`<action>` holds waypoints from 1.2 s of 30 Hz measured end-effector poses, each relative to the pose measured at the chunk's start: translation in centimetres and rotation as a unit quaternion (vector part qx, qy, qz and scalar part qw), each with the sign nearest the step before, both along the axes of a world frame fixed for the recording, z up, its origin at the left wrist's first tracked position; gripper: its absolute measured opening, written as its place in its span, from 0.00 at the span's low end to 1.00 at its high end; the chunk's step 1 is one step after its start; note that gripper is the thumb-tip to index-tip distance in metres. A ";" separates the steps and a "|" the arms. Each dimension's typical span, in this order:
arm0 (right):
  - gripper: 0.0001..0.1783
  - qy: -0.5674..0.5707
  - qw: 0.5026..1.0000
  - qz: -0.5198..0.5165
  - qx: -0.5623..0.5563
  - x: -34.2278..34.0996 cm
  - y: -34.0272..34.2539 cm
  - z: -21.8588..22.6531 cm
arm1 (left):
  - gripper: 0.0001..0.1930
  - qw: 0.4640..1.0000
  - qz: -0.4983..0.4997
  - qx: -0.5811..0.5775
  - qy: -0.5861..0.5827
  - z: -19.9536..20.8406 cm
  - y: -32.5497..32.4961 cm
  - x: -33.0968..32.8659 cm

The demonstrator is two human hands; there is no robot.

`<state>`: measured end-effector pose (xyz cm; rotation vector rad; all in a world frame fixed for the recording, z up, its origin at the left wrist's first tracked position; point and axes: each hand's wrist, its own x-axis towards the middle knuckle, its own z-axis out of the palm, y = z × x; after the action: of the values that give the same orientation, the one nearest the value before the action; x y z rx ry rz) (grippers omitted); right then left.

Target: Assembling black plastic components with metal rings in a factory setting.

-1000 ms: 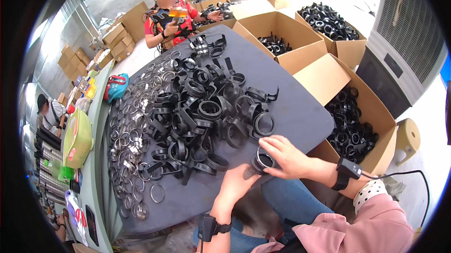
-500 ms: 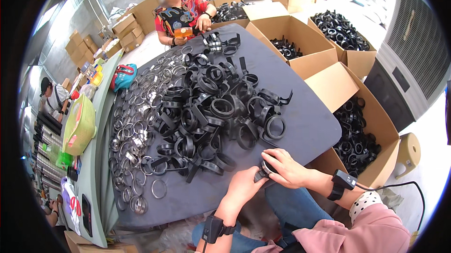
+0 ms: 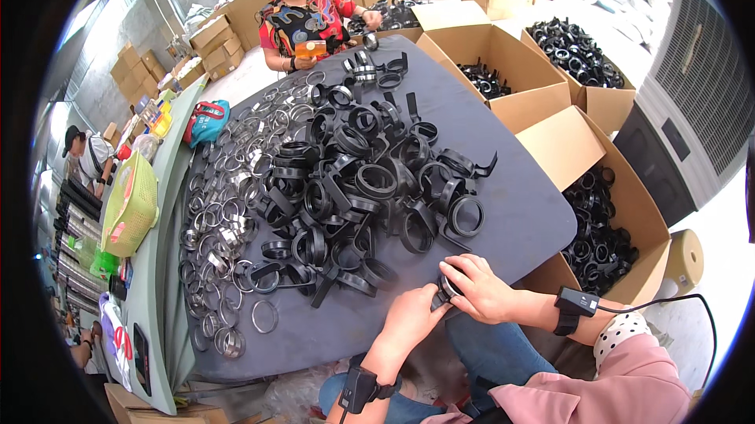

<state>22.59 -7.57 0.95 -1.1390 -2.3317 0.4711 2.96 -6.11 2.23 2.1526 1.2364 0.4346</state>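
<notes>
Over the near edge of the table, my left hand [image 3: 413, 315] and my right hand [image 3: 481, 292] both grip one black ring with a shiny metal rim [image 3: 448, 285]. My left fingers pinch it from the left, while my right fingers wrap over its top and right side. Much of the ring is hidden by my fingers. Beyond my hands lies a heap of black plastic rings with flat tabs [image 3: 376, 180]. Left of that heap, many thin metal rings [image 3: 263, 315] are spread over the dark grey tabletop [image 3: 519, 227].
Across the table a person [image 3: 311, 19] holds an orange block-like thing [image 3: 311, 49]. Cardboard boxes [image 3: 637, 267] of black rings stand along the right side, near a large air cooler [image 3: 692, 86]. At left, a green bench carries a yellow-green basket [image 3: 130, 208].
My hands keep hold of the ring with little visible movement. The person opposite has raised one hand off the table, and a ring now shows below it at the table's far edge.
</notes>
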 end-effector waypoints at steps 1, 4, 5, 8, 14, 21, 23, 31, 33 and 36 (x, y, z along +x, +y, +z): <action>0.36 0.000 1.000 0.002 -0.001 -0.1 0.0 0.0 | 0.17 1.000 -0.002 -0.003 0.003 0.0 0.0 -0.1; 0.37 -0.004 1.000 -0.002 0.011 -0.3 -0.1 -0.4 | 0.16 1.000 -0.006 -0.010 0.007 -0.2 0.2 -0.1; 0.38 -0.016 1.000 -0.013 0.019 -0.5 -0.2 -0.7 | 0.16 1.000 -0.002 -0.009 0.009 -0.2 0.1 -0.2; 0.38 -0.033 0.998 -0.031 0.036 -1.0 -0.6 -0.7 | 0.16 1.000 -0.003 -0.022 0.016 -0.4 0.0 -0.2; 0.36 -0.008 0.999 -0.019 0.028 -0.9 -0.1 -0.3 | 0.15 0.999 -0.006 -0.033 0.003 -0.4 0.2 -0.4; 0.34 0.035 0.999 0.009 0.003 0.8 0.1 0.7 | 0.21 0.996 -0.010 -0.090 -0.013 0.8 0.8 0.2; 0.39 0.018 0.997 -0.020 0.070 2.0 0.3 2.5 | 0.36 0.990 0.009 0.073 -0.120 0.9 -0.1 0.1; 0.30 0.148 0.928 -0.291 0.182 12.1 16.4 4.9 | 0.34 0.988 0.005 0.113 -0.108 1.4 -0.3 -0.7; 0.34 0.087 0.909 -0.391 0.110 13.0 21.5 3.2 | 0.29 0.987 -0.022 0.122 -0.105 1.2 -0.4 -0.4; 0.37 0.022 0.884 -0.465 0.046 11.7 28.1 1.0 | 0.28 0.991 -0.042 0.094 -0.087 0.6 -0.6 -0.5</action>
<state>34.31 20.50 1.91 -1.9600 -1.4717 0.0181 2.42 -6.73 2.81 2.2579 1.0402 0.7115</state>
